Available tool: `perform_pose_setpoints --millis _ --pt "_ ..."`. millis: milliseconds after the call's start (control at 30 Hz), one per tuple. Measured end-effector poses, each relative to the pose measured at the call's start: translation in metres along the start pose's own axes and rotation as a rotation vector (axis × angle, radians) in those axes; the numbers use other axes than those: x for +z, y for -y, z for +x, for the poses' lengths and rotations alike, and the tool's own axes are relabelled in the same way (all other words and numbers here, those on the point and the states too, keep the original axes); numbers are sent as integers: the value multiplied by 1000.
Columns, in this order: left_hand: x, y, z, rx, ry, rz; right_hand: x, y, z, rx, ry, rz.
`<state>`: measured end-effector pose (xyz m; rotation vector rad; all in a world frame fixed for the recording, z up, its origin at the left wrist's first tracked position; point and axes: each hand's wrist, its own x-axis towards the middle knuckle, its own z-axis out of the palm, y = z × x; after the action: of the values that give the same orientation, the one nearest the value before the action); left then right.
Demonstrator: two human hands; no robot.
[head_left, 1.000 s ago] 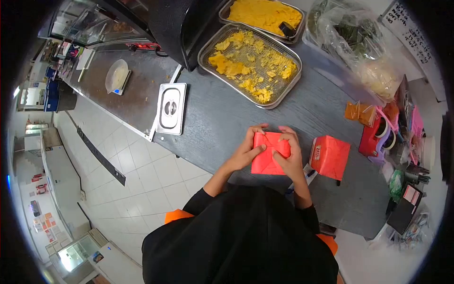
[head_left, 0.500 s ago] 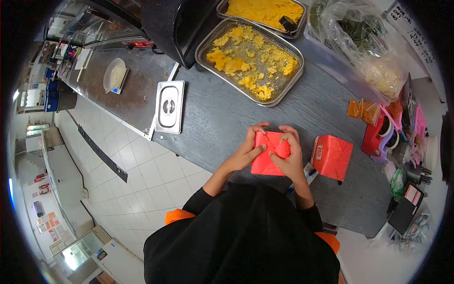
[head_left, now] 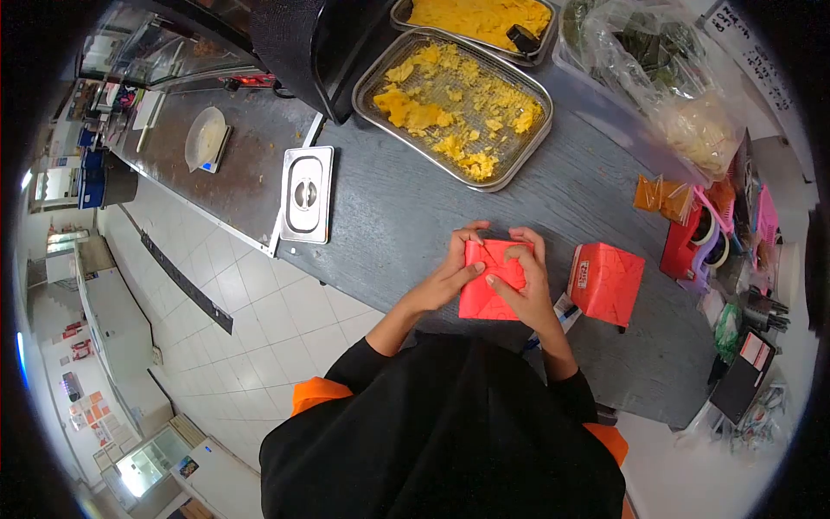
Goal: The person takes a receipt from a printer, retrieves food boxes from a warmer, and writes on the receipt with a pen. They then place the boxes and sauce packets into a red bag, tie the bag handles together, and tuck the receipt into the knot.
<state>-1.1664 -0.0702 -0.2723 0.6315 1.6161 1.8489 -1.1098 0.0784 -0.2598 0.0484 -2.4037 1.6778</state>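
Note:
A red folded paper food box is between my two hands above the near part of the counter. My left hand grips its left side, thumb on the top and fingers at the far left corner. On the right side, my right hand has its fingers wrapped round the edge and its thumb pressed on the top folds. The flaps lie nearly flat across the top. Just right of my right hand stands a second red box with a pale label on its side.
A metal tray with yellow crumbled food lies at the back, another full tray behind it. A steel lid is at the left. At the right are a plastic bin with bagged leaves, an orange packet and tape rolls.
The bulging top flap at the right of the held box now lies flatter, and my right fingers have moved in over it. My left hand keeps its hold.

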Motion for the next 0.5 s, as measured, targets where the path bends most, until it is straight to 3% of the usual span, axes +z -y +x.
perform_pose_setpoints --millis 233,333,400,500 --pt "8 -2 0 34 25 97 1 2 0 66 3 -81" --pt "18 4 0 64 -74 159 -2 5 0 43 39 -120" --pt "20 8 1 167 -218 222 -6 12 -1 23 168 -144" --pt "18 7 4 127 -234 301 -8 8 -2 -6 167 -116"
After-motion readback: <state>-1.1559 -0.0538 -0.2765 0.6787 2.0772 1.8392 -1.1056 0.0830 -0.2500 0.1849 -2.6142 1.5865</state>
